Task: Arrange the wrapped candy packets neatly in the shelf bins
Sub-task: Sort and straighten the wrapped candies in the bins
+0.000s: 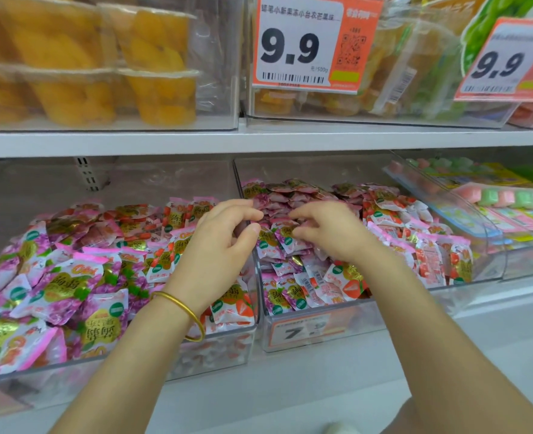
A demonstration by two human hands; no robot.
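The candy packets [293,245] I'm sorting lie in the middle bin [346,324]. At the back they are stacked flat in rows, but towards the front they are a loose jumble, so I judge the tidying only part done. My right hand [334,233] curls down onto the heap, fingertips among the wrappers. Blur hides whether I'm pinching one. My left hand [224,245] hangs over the wall shared with the left bin [221,346], thumb and forefinger bent close together. I can't tell if anything is between them. It sits there, I think, to steady the row. The left bin holds the same sweets, all tumbled. A bangle [180,308] rings my left wrist. Overhead, the shelf [259,137] carries fruit cups [158,95] and a price tag [299,45].
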